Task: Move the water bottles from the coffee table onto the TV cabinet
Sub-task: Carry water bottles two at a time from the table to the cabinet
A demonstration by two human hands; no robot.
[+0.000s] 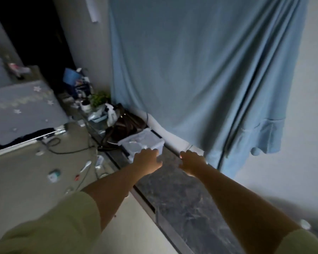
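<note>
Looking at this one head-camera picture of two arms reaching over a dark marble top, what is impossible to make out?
- Fingers of the left hand and right hand: seen from behind, so whether they hold anything is hidden.
- Water bottles: none can be made out; the dim, blurred picture may hide them.
- Clear plastic box: contents too hazy to tell.
- Whatever is behind the blue cloth: covered by it.
- Small things on the floor: blurred, too small to name.
</note>
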